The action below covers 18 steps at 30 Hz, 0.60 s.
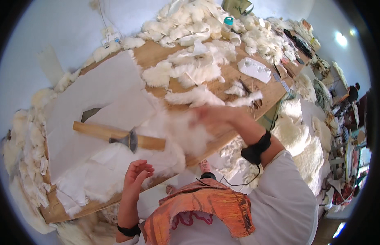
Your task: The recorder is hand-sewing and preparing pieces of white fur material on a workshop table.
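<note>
My left hand (137,173) hovers at the near edge of the worktable (151,181), fingers loosely bent and apart, with nothing in it. My right hand (208,116) is smeared by motion at a fluffy white fur piece (183,132), also blurred; whether its fingers grip the fur cannot be made out. Left of the fur, a flat wooden strip (92,130) lies over pale hides (104,92). On the strip rests a dark tool with a flared grey end (133,141). Its exact kind is unclear.
White fur scraps (196,67) lie beyond my right hand, with a white foam block (254,70) to their right. A teal-lidded bottle (228,24) and a green bucket (237,7) stand at the back. Fur piles (302,139) fill the right side, below table height.
</note>
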Motion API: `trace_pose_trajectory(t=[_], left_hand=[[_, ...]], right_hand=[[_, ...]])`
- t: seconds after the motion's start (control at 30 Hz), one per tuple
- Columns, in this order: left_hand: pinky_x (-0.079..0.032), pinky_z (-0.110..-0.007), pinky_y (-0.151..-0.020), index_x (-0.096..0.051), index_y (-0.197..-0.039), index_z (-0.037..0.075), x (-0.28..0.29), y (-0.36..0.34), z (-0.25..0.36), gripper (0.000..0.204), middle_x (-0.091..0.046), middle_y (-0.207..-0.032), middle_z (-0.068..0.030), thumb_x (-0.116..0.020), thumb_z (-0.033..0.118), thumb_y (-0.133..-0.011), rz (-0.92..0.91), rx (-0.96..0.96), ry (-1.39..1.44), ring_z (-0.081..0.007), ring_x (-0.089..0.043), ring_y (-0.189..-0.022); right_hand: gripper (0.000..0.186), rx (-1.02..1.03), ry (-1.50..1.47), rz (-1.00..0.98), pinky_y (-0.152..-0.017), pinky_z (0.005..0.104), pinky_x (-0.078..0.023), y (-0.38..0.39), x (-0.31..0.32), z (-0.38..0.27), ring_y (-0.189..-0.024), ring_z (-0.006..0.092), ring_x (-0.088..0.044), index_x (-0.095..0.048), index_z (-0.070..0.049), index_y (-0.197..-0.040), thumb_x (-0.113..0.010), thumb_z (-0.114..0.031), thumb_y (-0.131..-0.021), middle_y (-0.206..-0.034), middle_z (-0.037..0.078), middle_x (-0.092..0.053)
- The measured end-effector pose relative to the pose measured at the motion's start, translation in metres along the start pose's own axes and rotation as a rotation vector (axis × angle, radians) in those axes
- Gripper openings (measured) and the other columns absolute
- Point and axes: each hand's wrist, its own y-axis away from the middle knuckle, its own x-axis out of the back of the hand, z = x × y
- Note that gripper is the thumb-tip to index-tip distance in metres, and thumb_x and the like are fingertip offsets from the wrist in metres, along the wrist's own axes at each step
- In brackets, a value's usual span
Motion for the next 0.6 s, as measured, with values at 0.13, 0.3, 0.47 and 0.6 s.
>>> trace_pose_trajectory(t=[0.13,0.3,0.47,0.6], left_hand=[[-0.055,-0.038,-0.097,-0.056,-0.128,0.004,-0.034,-0.007,-0.009,0.029,-0.066,-0.116,-0.0105,-0.055,0.003,-0.1,0.191,-0.026,0.021,-0.0201,-0.066,-0.105],[-0.055,-0.038,-0.096,-0.056,-0.129,0.006,-0.08,-0.023,-0.017,0.03,-0.065,-0.116,-0.0091,-0.053,0.003,-0.099,0.285,-0.024,0.009,-0.0196,-0.066,-0.102],[-0.054,-0.037,-0.099,-0.056,-0.129,0.003,-0.11,-0.027,-0.018,0.03,-0.067,-0.117,-0.0107,-0.056,0.002,-0.099,0.344,-0.009,-0.044,-0.0206,-0.067,-0.105],[-0.053,-0.037,-0.1,-0.056,-0.129,0.003,-0.117,-0.03,-0.017,0.03,-0.067,-0.117,-0.0107,-0.056,0.001,-0.099,0.405,-0.02,-0.02,-0.0209,-0.067,-0.106]], right_hand=[[0.04,0.436,-0.72,0.828,-0.095,0.0375,-0.052,-0.021,0.129,0.041,-0.11,0.0162,-0.064,-0.061,-0.011,-0.138,-0.061,-0.034,-0.105,-0.123,0.006,-0.067],[0.033,0.18,0.265,0.622,-0.089,0.0341,-0.053,-0.069,0.136,0.151,-0.109,0.0208,-0.065,-0.066,-0.014,-0.129,-0.07,-0.019,-0.097,-0.123,0.007,-0.067],[0.029,0.127,0.182,0.787,-0.088,0.0343,-0.053,-0.09,0.135,0.226,-0.103,0.0213,-0.067,-0.067,-0.013,-0.125,-0.07,-0.017,-0.097,-0.114,0.006,-0.071],[0.026,0.121,-1.131,0.601,-0.093,0.038,-0.055,-0.095,0.141,0.183,-0.106,0.0202,-0.069,-0.065,-0.01,-0.127,-0.064,-0.016,-0.102,-0.121,0.005,-0.07]])
